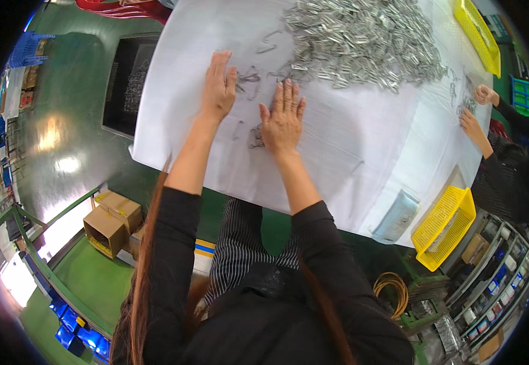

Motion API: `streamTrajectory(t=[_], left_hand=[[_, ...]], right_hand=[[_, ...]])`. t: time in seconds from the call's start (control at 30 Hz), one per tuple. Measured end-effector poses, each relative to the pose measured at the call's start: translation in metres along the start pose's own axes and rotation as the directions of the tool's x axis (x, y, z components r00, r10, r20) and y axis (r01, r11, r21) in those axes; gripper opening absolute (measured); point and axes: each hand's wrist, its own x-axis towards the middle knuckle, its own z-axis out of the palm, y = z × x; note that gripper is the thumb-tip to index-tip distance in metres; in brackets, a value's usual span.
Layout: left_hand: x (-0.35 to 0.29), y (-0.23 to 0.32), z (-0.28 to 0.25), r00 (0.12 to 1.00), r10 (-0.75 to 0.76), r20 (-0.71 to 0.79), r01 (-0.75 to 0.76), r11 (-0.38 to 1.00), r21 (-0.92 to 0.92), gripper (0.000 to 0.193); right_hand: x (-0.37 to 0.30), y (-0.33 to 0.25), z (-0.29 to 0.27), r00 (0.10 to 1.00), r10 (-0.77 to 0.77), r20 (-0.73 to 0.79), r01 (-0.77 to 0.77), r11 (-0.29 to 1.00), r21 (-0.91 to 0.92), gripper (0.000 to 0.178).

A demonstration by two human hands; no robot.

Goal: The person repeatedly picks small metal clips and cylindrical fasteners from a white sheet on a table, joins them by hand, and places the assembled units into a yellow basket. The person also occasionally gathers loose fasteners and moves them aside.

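My left hand rests on its edge on the white-covered table, its fingers stretched out. Just to the right of its fingertips lie several thin bent wire pieces, too small to name exactly. My right hand is flat on the cloth with the fingers extended. More wire pieces show at its left edge, partly covered by the palm, and others lie around its fingertips. Beyond both hands spreads a large heap of shiny metal wire pieces.
A co-worker's hands handle small pieces at the table's right side. A yellow basket and a pale blue packet are at the near right; another yellow basket is at the far right. A black crate stands left of the table.
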Motion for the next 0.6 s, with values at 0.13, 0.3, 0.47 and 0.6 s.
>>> streamTrajectory(t=[0.13, 0.3, 0.47, 0.6], left_hand=[[-0.038, -0.009, -0.023, 0.993, 0.013, -0.116, -0.024, 0.996, -0.091, 0.043], [-0.128, -0.001, -0.042, 0.942, 0.218, 0.256, -0.234, 0.972, 0.032, 0.057], [-0.179, -0.003, -0.024, 0.653, 0.484, 0.583, -0.626, 0.778, 0.054, 0.059], [-0.173, -0.001, -0.03, 0.545, 0.389, 0.743, -0.572, 0.82, -0.01, 0.056]], right_hand=[[0.022, -0.059, 0.027, 0.996, -0.09, 0.029, 0.077, 0.954, 0.289, 0.052], [-0.043, 0.044, -0.045, 0.925, 0.222, -0.307, -0.272, 0.953, -0.131, 0.044], [-0.066, 0.025, -0.019, 0.927, 0.301, -0.225, -0.347, 0.915, -0.205, 0.057], [0.005, -0.048, 0.019, 0.992, 0.096, -0.077, -0.102, 0.992, -0.071, 0.059]])
